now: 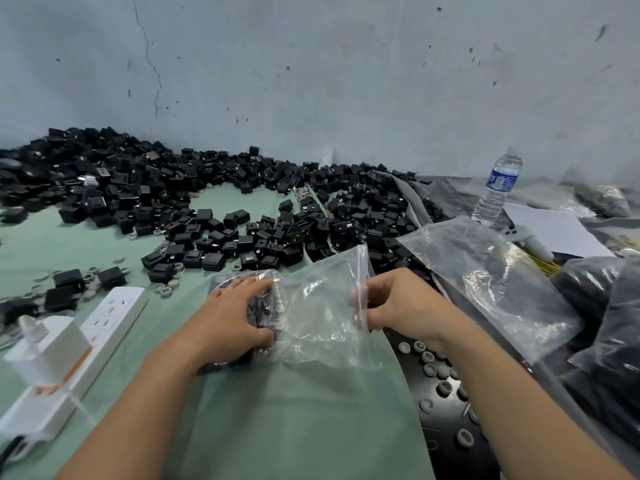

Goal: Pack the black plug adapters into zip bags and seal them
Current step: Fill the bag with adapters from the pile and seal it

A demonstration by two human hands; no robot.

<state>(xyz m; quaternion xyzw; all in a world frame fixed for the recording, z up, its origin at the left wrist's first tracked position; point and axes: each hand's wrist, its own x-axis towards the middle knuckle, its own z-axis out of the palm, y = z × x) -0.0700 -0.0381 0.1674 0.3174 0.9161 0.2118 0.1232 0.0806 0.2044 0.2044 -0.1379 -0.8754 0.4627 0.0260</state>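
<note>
Holding the zip bag (pixel 322 323) sideways rn: left hand (pixel 235 317) curled round the adapters (pixel 261 310) bunched at its left end, right hand (pixel 401 306) pinching the zip strip (pixel 362 285). Mouth's on the right, so sealing's prob that hand's job.

Nothing legible — the water bottle (pixel 498 188) label is too blurred.

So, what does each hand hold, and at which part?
Both hold one zip bag: the left hand grips its filled end, the right hand pinches its zip edge.
</note>
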